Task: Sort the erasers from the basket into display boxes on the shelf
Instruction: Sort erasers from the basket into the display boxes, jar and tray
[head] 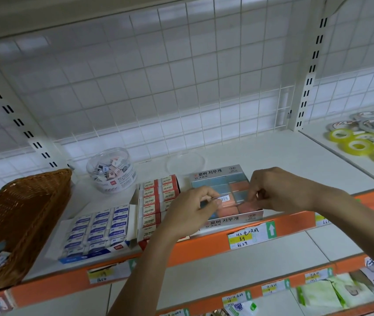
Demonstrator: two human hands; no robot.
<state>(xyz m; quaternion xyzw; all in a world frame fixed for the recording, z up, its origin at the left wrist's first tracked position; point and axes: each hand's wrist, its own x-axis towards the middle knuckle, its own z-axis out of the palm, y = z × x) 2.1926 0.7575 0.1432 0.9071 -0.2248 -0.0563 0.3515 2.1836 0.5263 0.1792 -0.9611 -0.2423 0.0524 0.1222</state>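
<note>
While both hands worked over the right-hand display box [227,218], placing was the step in hand. Fingers of the left hand [190,208] and right hand [279,190] pinched one barcoded eraser [225,199] just above the box. Next, likely: seating it flat in a free slot. Basket [28,201]: far left on the shelf [272,156].

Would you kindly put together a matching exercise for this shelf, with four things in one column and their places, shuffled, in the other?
Things
1. wicker basket
2. clear round tub
3. yellow tape rolls
4. pink-and-blue eraser box

Places
A. beneath the left hand and right hand, which pinch an eraser
B. far left of the shelf
C. next bay to the right
D. toward the back, behind the red 2B box

Pairs: 1-B, 2-D, 3-C, 4-A
</note>
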